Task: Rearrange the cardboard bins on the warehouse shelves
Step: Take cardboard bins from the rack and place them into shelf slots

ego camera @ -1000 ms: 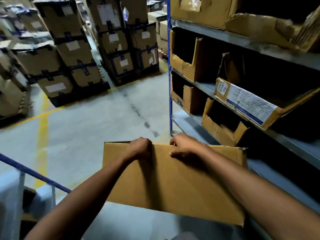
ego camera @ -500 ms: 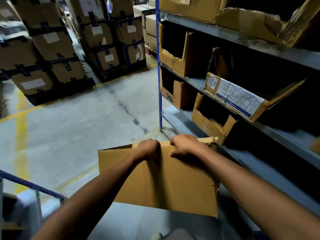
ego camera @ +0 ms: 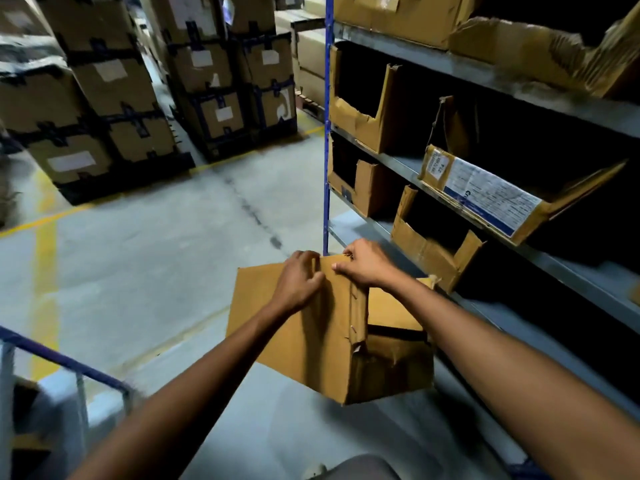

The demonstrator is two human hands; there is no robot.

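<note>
I hold a brown cardboard bin (ego camera: 277, 323) in the air in front of me, beside the lowest shelf. It is partly unfolded, with a creased corner and a dark side opening facing right. My left hand (ego camera: 298, 282) and my right hand (ego camera: 363, 265) both grip its top edge, close together. On the shelving unit (ego camera: 519, 88) to the right sit several open-fronted cardboard bins, among them a torn one (ego camera: 429, 251) on the low shelf and a tilted one with a white label (ego camera: 485, 195) hanging over a shelf edge.
A blue upright post (ego camera: 326, 150) marks the rack's near corner. Stacks of strapped cartons on pallets (ego camera: 104, 98) stand across the grey concrete aisle, behind a yellow floor line (ego camera: 45, 271). A blue rail of another rack (ego camera: 62, 358) crosses the lower left.
The bin has turned and opened out from a flat sheet into a box shape, its corner now facing me. Both hands have kept their grip on the top edge. My view has shifted left.
</note>
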